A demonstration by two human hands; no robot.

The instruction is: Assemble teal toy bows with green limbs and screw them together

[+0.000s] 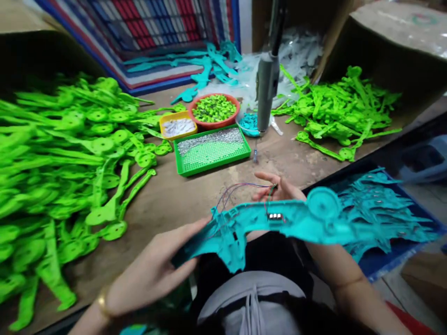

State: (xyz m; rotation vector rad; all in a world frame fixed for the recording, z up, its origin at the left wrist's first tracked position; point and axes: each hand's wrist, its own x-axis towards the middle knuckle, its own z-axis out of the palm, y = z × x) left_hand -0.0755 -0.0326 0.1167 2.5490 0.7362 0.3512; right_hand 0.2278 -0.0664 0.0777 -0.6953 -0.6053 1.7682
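While the left hand (159, 258) is clasping a turquoise shell (254, 216), the right hand (285, 189) is pinching a wired part (275, 186).

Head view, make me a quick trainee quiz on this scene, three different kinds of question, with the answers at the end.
1. Multiple choice: what does the left hand hold?
A) a yellow tray
B) a turquoise plastic shell with wires
C) a lime-green plastic part

2. True or false: the electric screwdriver hangs with its tip pointing down toward the table.

3. Fill in the colour: the small metal pieces lie in a ____ perforated tray.

Key: 1, B; 2, true; 3, green.
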